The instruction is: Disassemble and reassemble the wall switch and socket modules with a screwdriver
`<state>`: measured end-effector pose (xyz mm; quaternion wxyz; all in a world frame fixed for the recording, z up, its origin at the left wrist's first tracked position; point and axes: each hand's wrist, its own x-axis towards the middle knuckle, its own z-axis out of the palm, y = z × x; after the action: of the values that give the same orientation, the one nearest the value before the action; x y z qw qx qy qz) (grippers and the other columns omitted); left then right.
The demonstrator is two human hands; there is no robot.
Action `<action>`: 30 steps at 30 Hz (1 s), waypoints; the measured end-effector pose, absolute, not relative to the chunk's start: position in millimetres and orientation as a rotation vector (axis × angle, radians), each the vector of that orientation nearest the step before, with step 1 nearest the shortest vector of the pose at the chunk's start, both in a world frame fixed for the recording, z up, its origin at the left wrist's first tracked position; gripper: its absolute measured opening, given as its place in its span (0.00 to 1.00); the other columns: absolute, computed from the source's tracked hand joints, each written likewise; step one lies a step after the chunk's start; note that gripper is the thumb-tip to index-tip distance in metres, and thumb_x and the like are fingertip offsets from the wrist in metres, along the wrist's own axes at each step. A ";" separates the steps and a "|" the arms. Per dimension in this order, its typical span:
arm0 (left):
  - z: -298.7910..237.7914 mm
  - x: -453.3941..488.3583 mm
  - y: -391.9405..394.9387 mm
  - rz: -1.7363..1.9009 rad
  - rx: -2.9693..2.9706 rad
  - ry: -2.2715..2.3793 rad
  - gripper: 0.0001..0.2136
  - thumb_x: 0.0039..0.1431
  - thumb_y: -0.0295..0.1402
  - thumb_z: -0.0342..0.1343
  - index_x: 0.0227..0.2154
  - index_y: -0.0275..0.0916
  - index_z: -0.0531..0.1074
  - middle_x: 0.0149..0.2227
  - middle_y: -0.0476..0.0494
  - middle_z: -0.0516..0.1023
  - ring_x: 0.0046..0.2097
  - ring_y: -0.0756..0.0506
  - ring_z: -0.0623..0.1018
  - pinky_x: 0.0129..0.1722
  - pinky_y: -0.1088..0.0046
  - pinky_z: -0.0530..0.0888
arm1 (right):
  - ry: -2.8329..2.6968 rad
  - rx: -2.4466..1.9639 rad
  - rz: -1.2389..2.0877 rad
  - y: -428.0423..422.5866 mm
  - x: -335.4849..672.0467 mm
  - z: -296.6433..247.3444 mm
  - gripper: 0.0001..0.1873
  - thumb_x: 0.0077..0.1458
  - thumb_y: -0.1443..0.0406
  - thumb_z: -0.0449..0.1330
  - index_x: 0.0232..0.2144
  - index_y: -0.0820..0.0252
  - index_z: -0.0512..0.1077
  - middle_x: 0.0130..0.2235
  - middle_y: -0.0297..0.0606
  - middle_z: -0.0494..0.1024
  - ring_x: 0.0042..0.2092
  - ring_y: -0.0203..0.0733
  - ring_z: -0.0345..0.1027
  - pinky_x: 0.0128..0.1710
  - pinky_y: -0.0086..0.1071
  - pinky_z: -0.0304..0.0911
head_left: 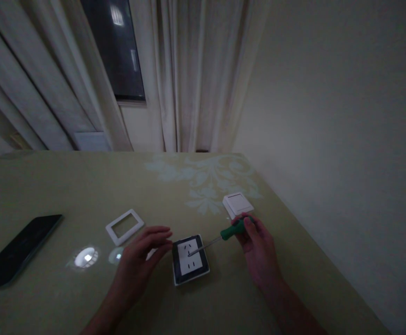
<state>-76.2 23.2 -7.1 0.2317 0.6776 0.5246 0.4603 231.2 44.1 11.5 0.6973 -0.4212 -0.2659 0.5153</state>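
A wall socket (190, 265) with a white slotted face and a dark surround lies face up on the table. My right hand (256, 249) grips a screwdriver (232, 230) by its green handle, and the metal shaft reaches left over the socket's face. Whether the tip touches the face I cannot tell. My left hand (146, 255) is at the socket's left edge, with fingers stretched and slightly apart; the fingertips are at or against its upper left corner. Beyond my left hand lies a white rectangular frame (112, 236) with an open middle.
A white wall switch (237, 203) sits just beyond my right hand. A dark flat tablet-like object (17, 253) lies at the left. The glossy table (84, 186) meets a wall (345, 139) on the right, and curtains (203, 79) hang behind its far edge.
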 end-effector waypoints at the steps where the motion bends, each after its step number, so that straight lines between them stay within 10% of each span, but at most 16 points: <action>1: -6.0 -66.7 18.7 1.229 1.840 1.363 0.10 0.69 0.47 0.63 0.41 0.53 0.87 0.51 0.45 0.87 0.47 0.40 0.88 0.45 0.64 0.86 | -0.596 -0.944 1.149 43.9 230.8 11.8 0.21 0.48 0.53 0.82 0.39 0.57 0.83 0.38 0.36 0.84 0.41 0.42 0.81 0.42 0.35 0.81; 30: -12.3 -44.5 7.9 1.217 1.752 1.196 0.08 0.70 0.35 0.60 0.43 0.51 0.84 0.41 0.46 0.85 0.44 0.42 0.83 0.44 0.67 0.79 | -0.615 -0.959 1.080 45.0 242.0 17.5 0.18 0.53 0.54 0.79 0.38 0.58 0.82 0.40 0.38 0.85 0.43 0.42 0.80 0.46 0.35 0.79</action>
<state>-44.5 7.9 -12.3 0.3411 0.6734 0.4596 0.4679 242.0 45.0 17.5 0.7075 -0.4319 -0.2768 0.4861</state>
